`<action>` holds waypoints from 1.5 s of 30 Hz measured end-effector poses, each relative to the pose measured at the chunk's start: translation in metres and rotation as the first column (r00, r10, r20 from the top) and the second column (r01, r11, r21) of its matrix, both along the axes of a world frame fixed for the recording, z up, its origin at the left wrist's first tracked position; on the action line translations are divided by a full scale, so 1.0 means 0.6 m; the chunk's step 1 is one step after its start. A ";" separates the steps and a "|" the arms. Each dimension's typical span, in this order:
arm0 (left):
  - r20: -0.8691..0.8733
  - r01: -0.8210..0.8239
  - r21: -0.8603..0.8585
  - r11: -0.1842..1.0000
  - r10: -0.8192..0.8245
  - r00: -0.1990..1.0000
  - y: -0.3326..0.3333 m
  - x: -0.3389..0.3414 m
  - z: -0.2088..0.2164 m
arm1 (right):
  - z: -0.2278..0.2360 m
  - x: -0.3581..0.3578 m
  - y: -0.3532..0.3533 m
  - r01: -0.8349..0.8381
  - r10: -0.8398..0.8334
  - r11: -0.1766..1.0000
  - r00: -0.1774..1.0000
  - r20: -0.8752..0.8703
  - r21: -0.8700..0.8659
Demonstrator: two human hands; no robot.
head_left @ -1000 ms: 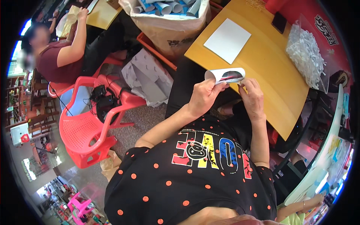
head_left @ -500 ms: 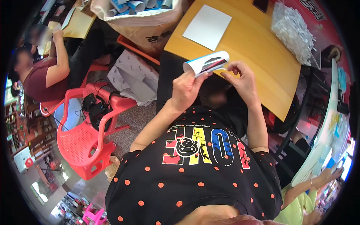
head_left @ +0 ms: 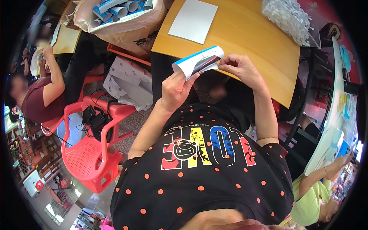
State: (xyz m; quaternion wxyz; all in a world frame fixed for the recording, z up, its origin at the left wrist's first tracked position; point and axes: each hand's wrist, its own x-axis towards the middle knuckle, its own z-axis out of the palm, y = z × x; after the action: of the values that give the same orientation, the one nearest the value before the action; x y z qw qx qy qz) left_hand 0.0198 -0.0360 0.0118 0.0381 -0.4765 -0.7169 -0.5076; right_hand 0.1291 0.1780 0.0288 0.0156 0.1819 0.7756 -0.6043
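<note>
My left hand (head_left: pixel 175 89) grips the left end of a white card sheet (head_left: pixel 199 62) with a blue edge, curled into a loose roll. My right hand (head_left: pixel 240 68) pinches the sheet's right edge. The roll hangs just off the near edge of a yellow wooden table (head_left: pixel 249 38). A flat white sheet (head_left: pixel 193 20) lies on the table beyond my hands. A clear bag of small white pieces (head_left: pixel 288 17) rests at the table's far right.
A large brown sack (head_left: pixel 126 30) with several rolled blue-and-white tubes stands left of the table. A red plastic chair (head_left: pixel 96 153) holds black devices and cables. One person sits far left, another in green at lower right.
The sheet has been curled tighter into a roll between my hands. The view has shifted, so the table and hands sit higher and closer in the picture.
</note>
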 end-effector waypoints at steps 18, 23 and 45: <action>-0.027 0.002 0.051 0.999 -0.001 1.000 -0.006 -0.010 -0.010 | -0.004 -0.006 -0.014 0.083 -0.083 0.996 0.997 -0.009 0.013; -0.014 0.004 0.041 0.999 -0.004 1.000 -0.008 -0.007 -0.016 | -0.004 -0.005 -0.018 0.066 -0.066 0.998 0.998 0.005 0.019; -0.135 0.009 0.027 1.000 -0.005 0.991 -0.002 -0.012 -0.031 | 0.029 0.028 -0.031 0.182 -0.205 0.965 0.973 -0.106 -0.190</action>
State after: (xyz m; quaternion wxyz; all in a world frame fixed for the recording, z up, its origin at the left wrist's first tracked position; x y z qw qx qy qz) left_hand 0.0124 -0.0372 -0.0068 0.0913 -0.5118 -0.7037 -0.4842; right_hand 0.1460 0.1594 0.0463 -0.0757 0.2168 0.6959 -0.6804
